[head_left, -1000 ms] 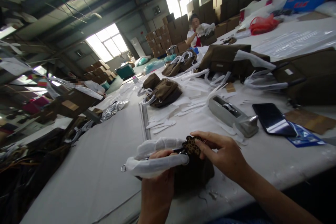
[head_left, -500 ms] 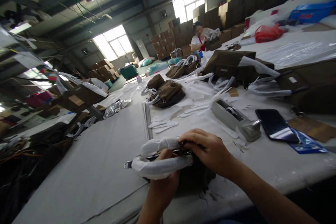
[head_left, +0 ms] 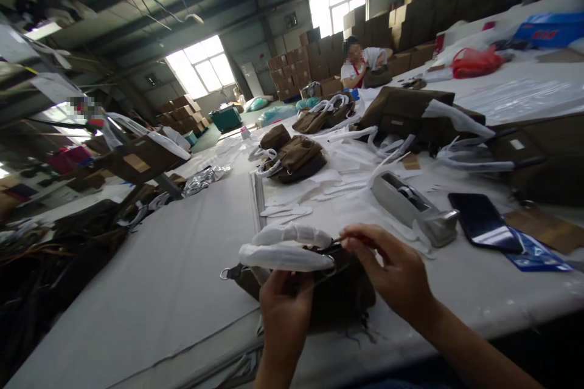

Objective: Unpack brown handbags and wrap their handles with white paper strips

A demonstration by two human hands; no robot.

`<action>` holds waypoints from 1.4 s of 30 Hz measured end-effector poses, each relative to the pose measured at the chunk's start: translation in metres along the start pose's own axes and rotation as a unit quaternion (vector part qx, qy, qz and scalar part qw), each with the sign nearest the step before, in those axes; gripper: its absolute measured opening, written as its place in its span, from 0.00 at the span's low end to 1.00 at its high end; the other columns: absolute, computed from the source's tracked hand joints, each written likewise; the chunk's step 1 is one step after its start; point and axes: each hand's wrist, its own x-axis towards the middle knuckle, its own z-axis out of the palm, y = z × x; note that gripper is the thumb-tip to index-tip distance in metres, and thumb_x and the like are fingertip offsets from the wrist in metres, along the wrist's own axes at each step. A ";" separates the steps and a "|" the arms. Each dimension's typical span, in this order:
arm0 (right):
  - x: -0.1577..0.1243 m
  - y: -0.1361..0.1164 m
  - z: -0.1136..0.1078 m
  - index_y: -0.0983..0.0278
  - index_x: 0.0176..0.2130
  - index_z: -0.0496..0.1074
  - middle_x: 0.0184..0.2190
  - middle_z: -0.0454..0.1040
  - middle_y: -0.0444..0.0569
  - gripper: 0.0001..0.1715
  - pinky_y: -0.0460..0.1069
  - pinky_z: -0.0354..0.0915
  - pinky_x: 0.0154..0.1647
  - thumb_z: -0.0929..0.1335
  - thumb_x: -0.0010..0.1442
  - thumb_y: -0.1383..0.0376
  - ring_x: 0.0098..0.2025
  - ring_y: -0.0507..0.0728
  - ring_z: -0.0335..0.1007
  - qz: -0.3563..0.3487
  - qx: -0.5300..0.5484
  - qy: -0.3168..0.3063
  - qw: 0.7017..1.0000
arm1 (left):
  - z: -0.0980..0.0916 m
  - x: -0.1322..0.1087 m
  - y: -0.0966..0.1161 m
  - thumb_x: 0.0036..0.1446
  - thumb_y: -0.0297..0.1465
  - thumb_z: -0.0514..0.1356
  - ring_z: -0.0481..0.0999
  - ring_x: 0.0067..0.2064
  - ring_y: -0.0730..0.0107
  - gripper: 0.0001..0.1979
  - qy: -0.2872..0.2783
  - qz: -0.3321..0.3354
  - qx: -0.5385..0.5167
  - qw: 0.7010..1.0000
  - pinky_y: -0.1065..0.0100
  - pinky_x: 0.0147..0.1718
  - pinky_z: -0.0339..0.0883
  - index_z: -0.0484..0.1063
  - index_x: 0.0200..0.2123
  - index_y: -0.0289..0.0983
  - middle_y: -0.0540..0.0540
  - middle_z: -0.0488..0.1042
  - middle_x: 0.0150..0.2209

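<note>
A small dark brown handbag [head_left: 337,298] lies on the white table [head_left: 173,292] right in front of me, its two handles [head_left: 287,246] wrapped in white paper. My left hand [head_left: 285,310] is closed on the bag's near top edge, below the handles. My right hand [head_left: 392,273] pinches something small and dark at the bag's top opening, apparently the zipper pull. A metal ring [head_left: 224,273] sticks out at the bag's left end.
A grey tape dispenser [head_left: 413,206], a black phone [head_left: 483,222] and a blue packet [head_left: 536,255] lie to the right. More brown bags [head_left: 296,158] and white paper strips [head_left: 292,209] lie farther back. A seated person [head_left: 360,64] works at the far end. Stacked cartons line the wall.
The spotted tag my right hand held a second ago is out of sight. That hand went to the bag's top and now pulls rightward along the opening. The left hand dropped lower on the bag.
</note>
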 end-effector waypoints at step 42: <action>-0.010 0.011 0.014 0.62 0.59 0.69 0.54 0.77 0.53 0.20 0.54 0.70 0.58 0.64 0.69 0.66 0.56 0.59 0.73 -0.110 -0.195 -0.152 0.963 | -0.067 0.012 -0.036 0.71 0.44 0.49 0.74 0.57 0.59 0.24 0.032 -0.006 -0.045 0.998 0.62 0.58 0.66 0.72 0.57 0.36 0.40 0.75 0.57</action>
